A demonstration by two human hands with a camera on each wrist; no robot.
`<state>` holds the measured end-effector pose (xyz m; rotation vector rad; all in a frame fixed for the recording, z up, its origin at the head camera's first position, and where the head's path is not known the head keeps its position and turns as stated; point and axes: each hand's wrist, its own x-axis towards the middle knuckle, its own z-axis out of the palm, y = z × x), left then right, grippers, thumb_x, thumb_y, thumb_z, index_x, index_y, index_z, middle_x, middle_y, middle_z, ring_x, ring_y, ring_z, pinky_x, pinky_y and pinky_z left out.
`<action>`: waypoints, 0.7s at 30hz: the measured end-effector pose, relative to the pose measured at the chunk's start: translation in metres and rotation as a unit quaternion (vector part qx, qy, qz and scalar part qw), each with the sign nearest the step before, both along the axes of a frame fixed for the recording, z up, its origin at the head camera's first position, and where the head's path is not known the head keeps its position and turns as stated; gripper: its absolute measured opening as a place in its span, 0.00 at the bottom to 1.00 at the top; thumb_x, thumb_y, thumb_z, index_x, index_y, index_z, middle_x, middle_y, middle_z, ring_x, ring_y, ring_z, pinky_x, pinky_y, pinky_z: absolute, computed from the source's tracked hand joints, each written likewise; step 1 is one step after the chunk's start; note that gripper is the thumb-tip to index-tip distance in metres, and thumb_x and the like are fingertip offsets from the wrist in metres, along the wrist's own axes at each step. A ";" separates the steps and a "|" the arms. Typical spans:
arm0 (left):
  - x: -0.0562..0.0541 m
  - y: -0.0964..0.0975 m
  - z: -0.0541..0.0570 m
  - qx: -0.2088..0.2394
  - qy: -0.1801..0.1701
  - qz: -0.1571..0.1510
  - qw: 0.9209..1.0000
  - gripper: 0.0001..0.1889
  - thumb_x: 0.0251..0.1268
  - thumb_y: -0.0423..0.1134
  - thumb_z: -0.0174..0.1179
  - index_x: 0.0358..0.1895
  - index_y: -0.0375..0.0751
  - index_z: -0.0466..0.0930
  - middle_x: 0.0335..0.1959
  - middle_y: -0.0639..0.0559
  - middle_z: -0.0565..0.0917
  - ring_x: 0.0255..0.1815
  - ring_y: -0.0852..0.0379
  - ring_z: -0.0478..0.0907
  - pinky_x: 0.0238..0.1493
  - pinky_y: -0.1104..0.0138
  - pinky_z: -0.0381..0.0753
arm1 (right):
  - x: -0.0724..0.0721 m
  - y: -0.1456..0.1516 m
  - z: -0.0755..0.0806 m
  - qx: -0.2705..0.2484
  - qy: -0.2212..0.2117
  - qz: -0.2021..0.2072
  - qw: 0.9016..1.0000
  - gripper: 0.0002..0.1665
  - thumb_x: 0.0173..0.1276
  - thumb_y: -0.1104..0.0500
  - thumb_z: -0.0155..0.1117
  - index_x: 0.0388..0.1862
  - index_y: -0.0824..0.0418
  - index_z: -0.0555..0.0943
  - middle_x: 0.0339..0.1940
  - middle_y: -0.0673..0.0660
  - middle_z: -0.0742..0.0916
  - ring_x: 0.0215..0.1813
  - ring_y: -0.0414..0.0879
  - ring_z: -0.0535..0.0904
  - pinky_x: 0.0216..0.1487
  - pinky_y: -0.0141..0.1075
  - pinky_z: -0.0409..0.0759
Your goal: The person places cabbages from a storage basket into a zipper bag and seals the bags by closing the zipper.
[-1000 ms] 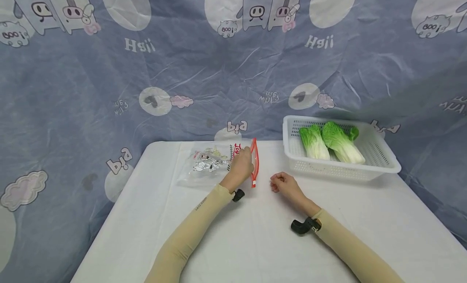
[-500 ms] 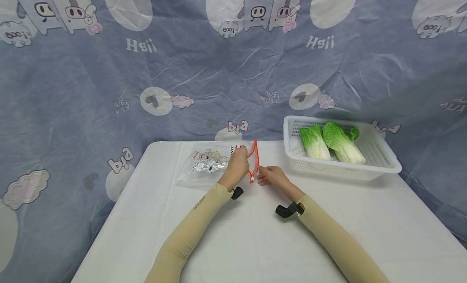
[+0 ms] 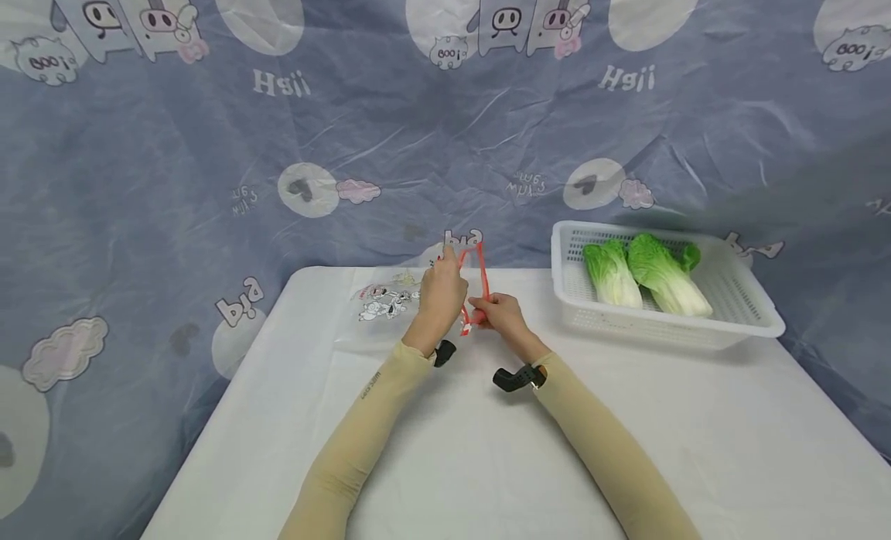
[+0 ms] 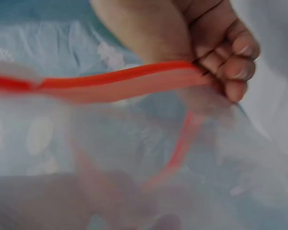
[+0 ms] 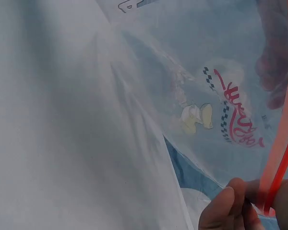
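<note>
A clear plastic zip bag (image 3: 386, 304) with printed cartoon figures stands partly raised, its red zip-edged mouth (image 3: 483, 271) spread into a loop facing right. My left hand (image 3: 440, 296) grips the bag's left rim, index finger pointing up. Through the plastic, that hand (image 4: 129, 196) appears dim and blurred. On the near right side of the mouth, my right hand (image 3: 503, 314) pinches the red strip between thumb and fingers. The right wrist view shows those fingers (image 5: 225, 211) at the lower end of the red strip (image 5: 284, 139).
A white slotted plastic basket (image 3: 647, 323) holds two heads of Chinese cabbage (image 3: 668, 285) at the back right of the white-covered table (image 3: 452, 463). Behind the table hangs a blue-grey patterned curtain (image 3: 418, 130).
My right hand has come leftward to the bag and taken hold of its red edge. The mouth end has risen and spread wider, and my left hand has shifted slightly left.
</note>
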<state>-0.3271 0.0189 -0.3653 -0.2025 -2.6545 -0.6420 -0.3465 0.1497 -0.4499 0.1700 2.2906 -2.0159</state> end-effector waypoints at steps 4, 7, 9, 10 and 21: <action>0.001 -0.012 0.011 0.010 0.003 0.023 1.000 0.13 0.62 0.31 0.57 0.47 0.29 0.72 0.30 0.37 0.84 0.30 0.43 0.85 0.28 0.58 0.82 | 0.000 -0.011 0.003 0.009 0.011 0.000 1.000 0.14 0.65 0.55 0.67 0.25 0.61 0.75 0.15 0.47 0.80 0.19 0.37 0.75 0.24 0.28 0.77; 0.001 -0.020 0.014 0.016 0.014 0.031 0.999 0.06 0.63 0.29 0.55 0.39 0.29 0.76 0.30 0.36 0.84 0.32 0.42 0.85 0.30 0.57 0.83 | -0.001 -0.016 0.003 0.020 0.019 0.007 1.000 0.16 0.65 0.53 0.67 0.27 0.64 0.76 0.16 0.47 0.80 0.19 0.37 0.75 0.24 0.28 0.77; 0.000 -0.024 0.016 0.021 0.027 0.035 0.999 0.04 0.63 0.29 0.56 0.35 0.29 0.78 0.30 0.36 0.84 0.33 0.41 0.85 0.31 0.56 0.83 | -0.001 -0.017 0.002 0.024 0.019 0.009 0.999 0.19 0.66 0.51 0.66 0.30 0.68 0.77 0.16 0.47 0.79 0.19 0.37 0.74 0.23 0.28 0.76; 0.000 -0.026 0.017 0.021 0.034 0.037 0.999 0.05 0.64 0.30 0.57 0.34 0.29 0.79 0.30 0.36 0.84 0.33 0.41 0.85 0.32 0.55 0.83 | -0.001 -0.018 0.002 0.025 0.017 0.008 1.000 0.20 0.67 0.50 0.65 0.31 0.69 0.78 0.16 0.47 0.79 0.18 0.37 0.73 0.22 0.28 0.76; 0.006 -0.049 0.037 0.089 0.075 0.046 0.992 0.05 0.60 0.28 0.61 0.29 0.32 0.76 0.26 0.35 0.83 0.32 0.37 0.84 0.31 0.51 0.81 | -0.008 -0.012 -0.015 0.088 -0.036 0.040 0.995 0.18 0.69 0.49 0.62 0.29 0.64 0.79 0.16 0.49 0.80 0.17 0.36 0.72 0.21 0.28 0.74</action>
